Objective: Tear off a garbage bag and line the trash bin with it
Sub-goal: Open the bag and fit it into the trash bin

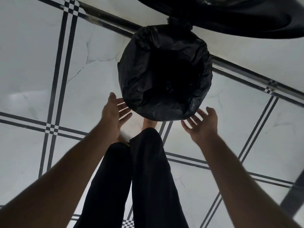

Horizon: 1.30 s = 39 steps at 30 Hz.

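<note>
Bare forearms reach down past black trousers [148,178]. Left hand [115,112] and right hand [202,122] both have fingers spread and straight, holding nothing, one just beside each near edge of the bin [164,102]. Black bag [134,66] lines the bin, folded over its rim. Bin stands on white tiled floor [32,63]; dark lid [246,18] behind it.

floor [32,63]: white tiles, black stripes | black trousers [148,178] | bare foot [148,123]
</note>
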Each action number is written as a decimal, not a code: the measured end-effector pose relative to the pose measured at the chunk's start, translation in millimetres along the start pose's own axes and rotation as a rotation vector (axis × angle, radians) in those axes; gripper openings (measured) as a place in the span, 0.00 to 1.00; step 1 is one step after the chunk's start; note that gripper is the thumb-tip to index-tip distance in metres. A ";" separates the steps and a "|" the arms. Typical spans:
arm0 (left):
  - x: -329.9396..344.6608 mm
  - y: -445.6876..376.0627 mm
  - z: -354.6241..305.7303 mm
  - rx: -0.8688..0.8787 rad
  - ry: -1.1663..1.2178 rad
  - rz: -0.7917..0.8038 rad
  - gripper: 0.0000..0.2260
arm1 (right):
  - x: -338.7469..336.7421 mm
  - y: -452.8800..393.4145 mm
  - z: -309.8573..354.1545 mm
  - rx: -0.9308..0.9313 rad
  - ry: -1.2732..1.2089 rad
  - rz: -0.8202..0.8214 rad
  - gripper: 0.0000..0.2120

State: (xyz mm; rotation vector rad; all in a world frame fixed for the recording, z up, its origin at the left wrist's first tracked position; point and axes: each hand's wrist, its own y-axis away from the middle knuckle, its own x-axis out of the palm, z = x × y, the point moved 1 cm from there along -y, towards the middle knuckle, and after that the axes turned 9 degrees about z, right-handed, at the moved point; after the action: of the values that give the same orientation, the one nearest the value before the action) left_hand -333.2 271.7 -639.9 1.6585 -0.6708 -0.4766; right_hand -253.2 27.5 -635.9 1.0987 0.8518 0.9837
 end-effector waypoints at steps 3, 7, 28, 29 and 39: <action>6.8 3.8 4.9 -0.040 0.085 0.048 0.23 | 5.0 6.9 -28.4 0.042 -0.200 0.098 0.23; 12.0 5.4 1.9 -0.054 0.150 0.036 0.24 | 17.7 4.9 -40.7 0.031 -0.334 0.146 0.24; 13.4 5.7 1.1 -0.060 0.258 0.057 0.25 | 34.7 13.9 -87.6 0.264 -0.459 0.273 0.33; 13.1 6.1 0.7 -0.067 0.250 0.068 0.26 | 39.3 15.0 -91.9 0.249 -0.502 0.299 0.34; 15.8 5.9 1.3 -0.065 0.364 0.075 0.27 | 38.7 8.7 -83.6 0.059 -0.698 0.161 0.31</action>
State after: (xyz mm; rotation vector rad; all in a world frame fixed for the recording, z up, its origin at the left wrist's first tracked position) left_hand -323.2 259.6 -633.5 1.5983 -0.4402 -0.1338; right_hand -318.6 91.2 -650.9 1.4525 0.2263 0.6290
